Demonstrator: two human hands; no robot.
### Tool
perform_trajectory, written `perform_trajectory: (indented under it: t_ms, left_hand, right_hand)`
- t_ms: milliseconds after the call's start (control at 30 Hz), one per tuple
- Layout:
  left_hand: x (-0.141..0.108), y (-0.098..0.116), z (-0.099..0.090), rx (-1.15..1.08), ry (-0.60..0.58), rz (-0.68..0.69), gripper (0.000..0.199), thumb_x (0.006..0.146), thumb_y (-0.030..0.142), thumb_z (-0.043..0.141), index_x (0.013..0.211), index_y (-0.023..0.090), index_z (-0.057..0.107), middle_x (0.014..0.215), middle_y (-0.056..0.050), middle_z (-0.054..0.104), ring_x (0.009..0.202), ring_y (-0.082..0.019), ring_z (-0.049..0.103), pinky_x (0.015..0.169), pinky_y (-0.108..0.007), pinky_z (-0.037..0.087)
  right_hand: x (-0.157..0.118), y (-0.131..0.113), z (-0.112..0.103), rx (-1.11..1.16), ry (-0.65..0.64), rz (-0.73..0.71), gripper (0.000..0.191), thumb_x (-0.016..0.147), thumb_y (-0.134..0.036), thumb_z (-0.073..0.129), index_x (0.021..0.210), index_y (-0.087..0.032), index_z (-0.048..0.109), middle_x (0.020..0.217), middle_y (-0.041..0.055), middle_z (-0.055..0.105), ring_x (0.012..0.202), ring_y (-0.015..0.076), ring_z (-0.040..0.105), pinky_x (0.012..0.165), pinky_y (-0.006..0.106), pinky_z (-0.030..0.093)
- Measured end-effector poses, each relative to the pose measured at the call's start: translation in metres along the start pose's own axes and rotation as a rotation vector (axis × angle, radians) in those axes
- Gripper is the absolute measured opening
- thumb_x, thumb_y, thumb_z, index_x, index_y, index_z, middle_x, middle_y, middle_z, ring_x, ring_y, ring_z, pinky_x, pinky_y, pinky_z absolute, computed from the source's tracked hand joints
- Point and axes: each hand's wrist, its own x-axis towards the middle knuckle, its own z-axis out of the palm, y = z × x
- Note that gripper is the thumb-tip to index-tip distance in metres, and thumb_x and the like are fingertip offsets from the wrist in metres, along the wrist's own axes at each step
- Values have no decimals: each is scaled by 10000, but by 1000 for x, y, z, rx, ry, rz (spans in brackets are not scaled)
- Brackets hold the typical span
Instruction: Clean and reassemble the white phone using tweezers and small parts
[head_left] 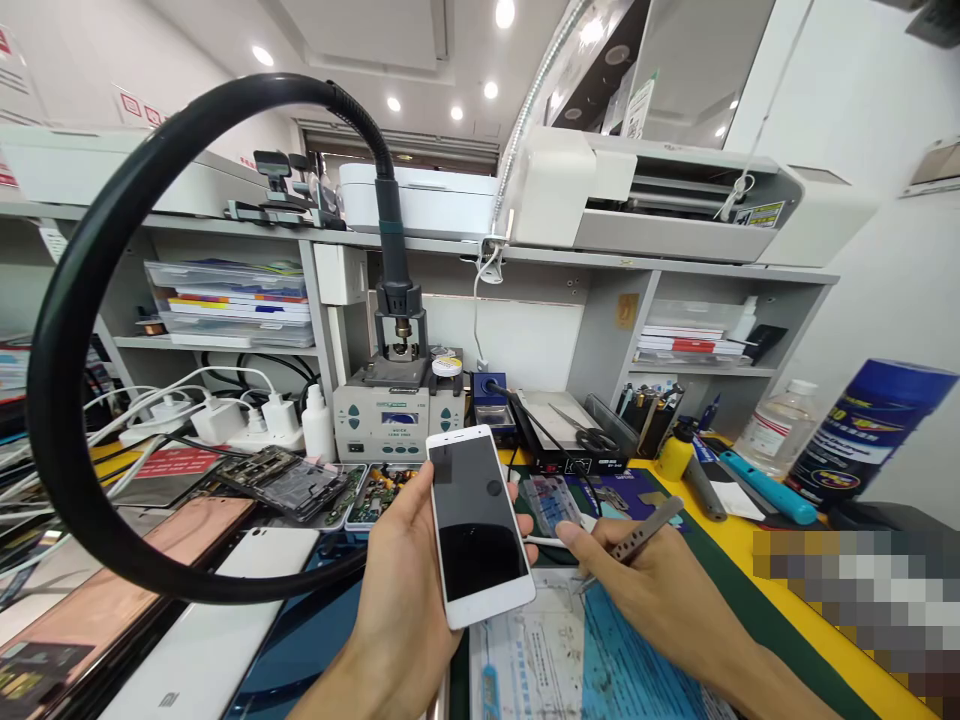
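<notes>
A white smartphone (480, 530) with a dark screen is held upright, slightly tilted, in my left hand (405, 570). My left fingers wrap behind it and their tips show at its right edge. To the right, my right hand (645, 570) is closed around grey metal tweezers (646, 530), whose tips point down and left above a printed work mat (540, 650). A white cable (546, 542) runs between the phone's side and my right thumb; I cannot tell whether my right hand grips it. A small clear parts box (551, 505) lies just behind.
A hot-air station (397, 420) stands at the back, its thick black hose (60, 330) looping across the left. Phone panels (217, 620) and circuit boards (292, 480) lie left. A blue spray can (870, 430), clear bottle (780, 425) and yellow bottle (676, 450) stand right.
</notes>
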Motion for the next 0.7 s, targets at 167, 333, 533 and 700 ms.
perform_trajectory:
  t_ms: [167,333,533,700]
  left_hand:
    - [-1,1,-2,-17,-9,-44,582,906,566,433,1195,106,642,976,-181,725,742,-319,699,700,-452,551]
    - [-5,1,-1,-88,-114,7,539,918,558,438,1102,116,686,995,-152,726,776,-274,699,754,-404,540]
    - [-8,0,-1,-122,-175,20,608,921,590,400,1051,80,705,841,-154,729,740,-253,689,739,-358,520]
    - [-11,1,4,-189,-105,63,522,916,555,446,1105,136,693,835,-123,729,766,-271,693,754,-406,532]
  right_hand:
    - [-4,-9,-5,89,-43,149,582,869,-685,474,613,-185,627,470,-39,412,457,120,414,475,257,326]
    - [-5,-18,-11,279,-64,136,504,856,-637,551,633,-192,630,508,-12,564,477,133,549,471,226,431]
    - [-12,-26,-6,434,-170,117,424,842,-584,612,684,-193,659,521,6,644,469,144,610,454,208,486]
    - [-20,-32,2,599,-238,194,403,811,-575,650,790,-177,710,638,28,693,446,152,629,421,225,508]
